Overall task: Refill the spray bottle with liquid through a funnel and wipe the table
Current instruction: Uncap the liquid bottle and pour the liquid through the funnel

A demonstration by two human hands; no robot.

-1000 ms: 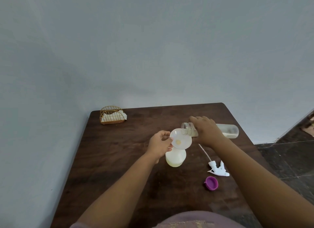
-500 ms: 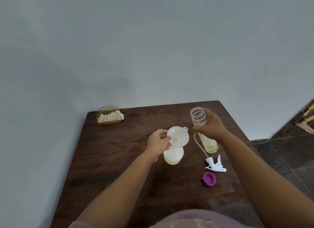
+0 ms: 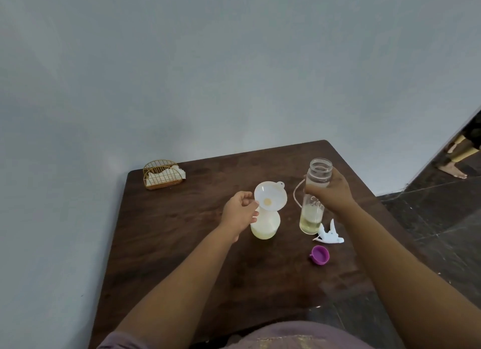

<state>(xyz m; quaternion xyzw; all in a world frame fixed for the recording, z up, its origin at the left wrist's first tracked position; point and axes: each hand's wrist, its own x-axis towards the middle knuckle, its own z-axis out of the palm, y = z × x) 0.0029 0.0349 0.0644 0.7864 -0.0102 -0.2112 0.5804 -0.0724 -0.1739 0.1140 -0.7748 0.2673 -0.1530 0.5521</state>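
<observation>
A white funnel (image 3: 270, 200) sits in the neck of a pale spray bottle (image 3: 265, 226) holding yellowish liquid, mid-table. My left hand (image 3: 240, 213) pinches the funnel's left rim. A clear open-mouthed bottle (image 3: 313, 200) with a little yellowish liquid at its bottom stands upright just right of the funnel, and my right hand (image 3: 330, 192) grips it around the upper half. The white spray trigger head (image 3: 329, 235), with its thin tube curving up behind the clear bottle, lies on the table next to that bottle's base. A purple cap (image 3: 320, 255) lies open side up just in front of it.
The dark wooden table (image 3: 182, 244) stands against a grey wall. A gold wire napkin holder (image 3: 162, 175) with white napkins sits at the far left corner. Dark floor tiles lie to the right, where a person's bare feet (image 3: 453, 166) show at the frame edge.
My right hand has swung the clear bottle from tipped over the funnel back upright and lowered it beside the spray bottle. My left hand has stayed on the funnel.
</observation>
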